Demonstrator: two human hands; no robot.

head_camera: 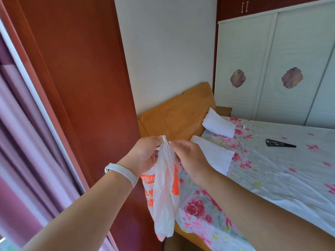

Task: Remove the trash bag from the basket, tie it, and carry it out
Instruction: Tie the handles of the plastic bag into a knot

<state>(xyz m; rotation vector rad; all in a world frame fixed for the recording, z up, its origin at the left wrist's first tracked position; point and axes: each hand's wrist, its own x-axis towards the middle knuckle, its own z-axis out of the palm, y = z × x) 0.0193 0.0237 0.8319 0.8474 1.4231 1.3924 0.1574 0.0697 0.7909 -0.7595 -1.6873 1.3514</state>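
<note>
A thin white trash bag [165,192] with orange print hangs in the air in front of me, its top gathered into a twisted bunch. My left hand [145,153], with a white band on the wrist, pinches that bunch from the left. My right hand [190,156] pinches the same gathered top from the right. The bag's body droops slack below both hands, beside the bed's corner. No basket is in view.
A bed with a floral sheet [272,169] and orange wooden headboard [174,116] fills the right side, with a white pillow [217,124] and a black object [280,143] on it. A red-brown wardrobe [81,78] stands left, purple curtains [21,142] beyond. White sliding doors [272,69] are behind.
</note>
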